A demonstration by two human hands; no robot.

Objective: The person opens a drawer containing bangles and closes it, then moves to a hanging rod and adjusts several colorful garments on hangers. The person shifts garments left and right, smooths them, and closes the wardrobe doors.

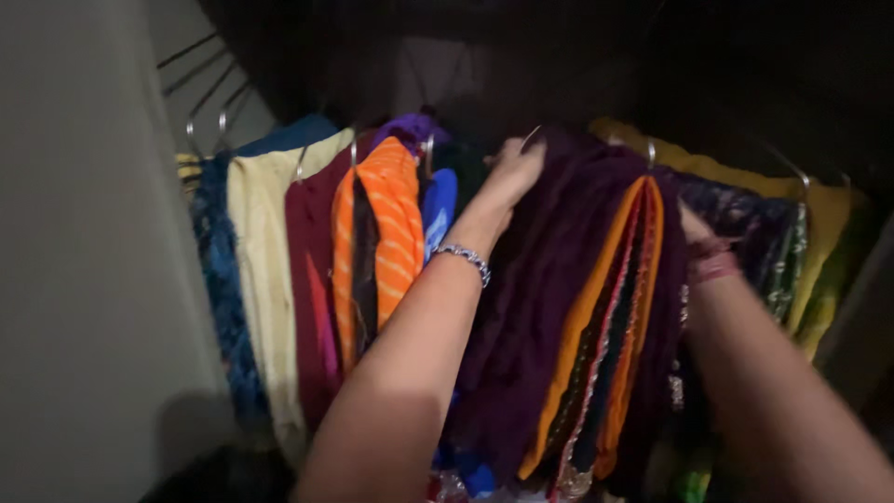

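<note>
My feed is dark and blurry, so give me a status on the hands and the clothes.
Left hand gripping top of dark purple garment on rail. Right hand tucked behind orange-edged garment, grip unseen. Hanging clothes packed tight both sides.

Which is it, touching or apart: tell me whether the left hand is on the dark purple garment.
Touching. The head view shows the left hand with its fingers pressed into the top of the dark purple garment, with no gap between them.
</note>
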